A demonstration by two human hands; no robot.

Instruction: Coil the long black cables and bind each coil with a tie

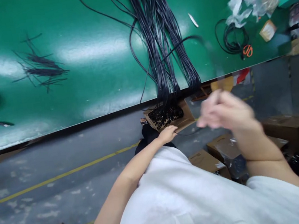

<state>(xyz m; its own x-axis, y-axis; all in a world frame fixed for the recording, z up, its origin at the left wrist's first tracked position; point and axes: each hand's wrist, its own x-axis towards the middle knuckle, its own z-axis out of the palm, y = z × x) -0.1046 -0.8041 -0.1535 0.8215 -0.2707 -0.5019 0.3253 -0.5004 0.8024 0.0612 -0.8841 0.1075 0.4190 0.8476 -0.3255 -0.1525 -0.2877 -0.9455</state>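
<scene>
L hand (167, 134) reaches down into the box (184, 118) at 12 o'clock under the table (88, 61) edge, fingers on the plugs (167, 115); grip unclear. R hand (224, 110) raised at 2 o'clock, blurred, can't tell if holding. Cable bundle (159, 39) hangs off the edge into the box, so ends collect there. Scissors (247, 51), cartons (289, 126) at 3.

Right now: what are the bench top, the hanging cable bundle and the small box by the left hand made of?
Bench top: green mat, likely rubber or vinyl, semi-gloss; it shows soft light glare.
Cable bundle: black plastic-jacketed wires, matte, draping limply over the edge.
Small box: brown cardboard, dull, with folded flaps; the left hand reaches to it.
</scene>
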